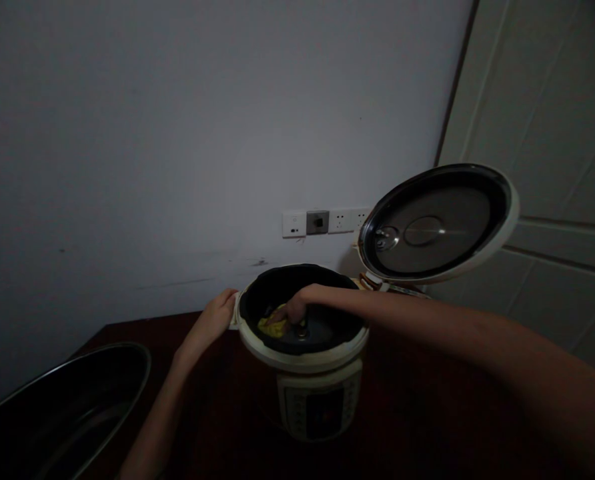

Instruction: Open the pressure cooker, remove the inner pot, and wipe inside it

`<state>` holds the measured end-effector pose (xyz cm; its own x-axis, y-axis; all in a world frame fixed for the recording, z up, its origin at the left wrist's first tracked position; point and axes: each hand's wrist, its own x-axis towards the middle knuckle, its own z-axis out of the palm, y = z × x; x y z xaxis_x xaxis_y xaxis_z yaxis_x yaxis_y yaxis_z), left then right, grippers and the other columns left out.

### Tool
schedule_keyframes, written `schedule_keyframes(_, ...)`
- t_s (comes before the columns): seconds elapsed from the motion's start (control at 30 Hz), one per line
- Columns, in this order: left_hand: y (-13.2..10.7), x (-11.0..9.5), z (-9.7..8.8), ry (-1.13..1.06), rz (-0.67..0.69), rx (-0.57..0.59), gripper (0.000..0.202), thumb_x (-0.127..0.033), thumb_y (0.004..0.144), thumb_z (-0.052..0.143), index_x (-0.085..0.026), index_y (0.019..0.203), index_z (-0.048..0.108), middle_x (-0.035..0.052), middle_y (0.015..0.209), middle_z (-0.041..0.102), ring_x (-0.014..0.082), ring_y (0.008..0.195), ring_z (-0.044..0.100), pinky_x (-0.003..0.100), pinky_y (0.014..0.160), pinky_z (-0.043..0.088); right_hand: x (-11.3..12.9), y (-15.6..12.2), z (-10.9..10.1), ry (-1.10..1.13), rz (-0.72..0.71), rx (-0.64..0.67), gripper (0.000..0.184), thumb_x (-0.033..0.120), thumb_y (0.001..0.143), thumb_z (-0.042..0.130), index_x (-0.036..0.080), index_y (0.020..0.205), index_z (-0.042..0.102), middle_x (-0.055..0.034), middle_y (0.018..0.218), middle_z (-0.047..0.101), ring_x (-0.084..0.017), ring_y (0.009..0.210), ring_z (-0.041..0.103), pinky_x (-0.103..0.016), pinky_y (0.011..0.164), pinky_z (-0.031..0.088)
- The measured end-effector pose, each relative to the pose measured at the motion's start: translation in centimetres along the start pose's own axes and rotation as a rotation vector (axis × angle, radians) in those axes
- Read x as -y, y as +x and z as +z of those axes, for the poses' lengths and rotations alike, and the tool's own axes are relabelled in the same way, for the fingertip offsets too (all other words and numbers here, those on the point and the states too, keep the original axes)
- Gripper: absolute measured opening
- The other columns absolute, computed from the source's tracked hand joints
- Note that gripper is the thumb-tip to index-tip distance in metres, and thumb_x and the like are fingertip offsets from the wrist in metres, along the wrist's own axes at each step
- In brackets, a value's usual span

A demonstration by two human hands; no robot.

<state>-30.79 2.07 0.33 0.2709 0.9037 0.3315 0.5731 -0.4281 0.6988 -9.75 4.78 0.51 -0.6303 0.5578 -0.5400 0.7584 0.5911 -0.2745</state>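
Note:
A white electric pressure cooker (305,363) stands with its round lid (435,220) swung up to the right. My left hand (221,311) is closed on the cooker's side handle, with the fingertips partly hidden behind it. Inside the dark cavity, my right hand (297,310) presses a yellow cloth (273,325) against the left part of the interior. A small round knob (302,331) shows at the middle of the cavity floor. Dim light hides much of the interior and some of my right fingers.
At the lower left is a large dark metal pot (145,363), partly cut off by the frame. The cooker rests on a dark red tabletop (217,407) against a pale wall. Wall sockets (340,221) sit behind it, and a panelled door (542,153) stands at the right.

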Motion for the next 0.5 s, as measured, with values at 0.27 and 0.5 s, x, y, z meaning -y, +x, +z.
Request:
schedule_keyframes(0.27, 0.0, -0.2, 0.0, -0.021, -0.002, -0.004, 0.033, -0.037, 0.078, 0.035, -0.018, 0.085, 0.061, 0.0076, 0.088, 0.067, 0.0232, 0.085, 0.06, 0.036, 0.081, 0.045, -2.1, -3.3, 0.7, 0.007, 0.343, 0.099, 0.046, 0.02, 0.072, 0.061, 0.013, 0.117, 0.056, -0.0015, 0.08, 0.061, -0.019, 0.075, 0.059, -0.032, 0.07, 0.049)
schedule_keyframes(0.5, 0.0, -0.1, 0.1, -0.033, 0.007, -0.002, 0.031, -0.036, 0.079, 0.034, -0.018, 0.082, 0.059, 0.0074, 0.086, 0.067, 0.0232, 0.086, 0.06, 0.035, 0.081, 0.045, -2.8, -6.8, 2.8, 0.119, 0.283, 0.17, 0.036, 0.025, 0.074, 0.063, 0.009, 0.106, 0.062, -0.0028, 0.076, 0.061, -0.019, 0.067, 0.06, -0.036, 0.066, 0.05)
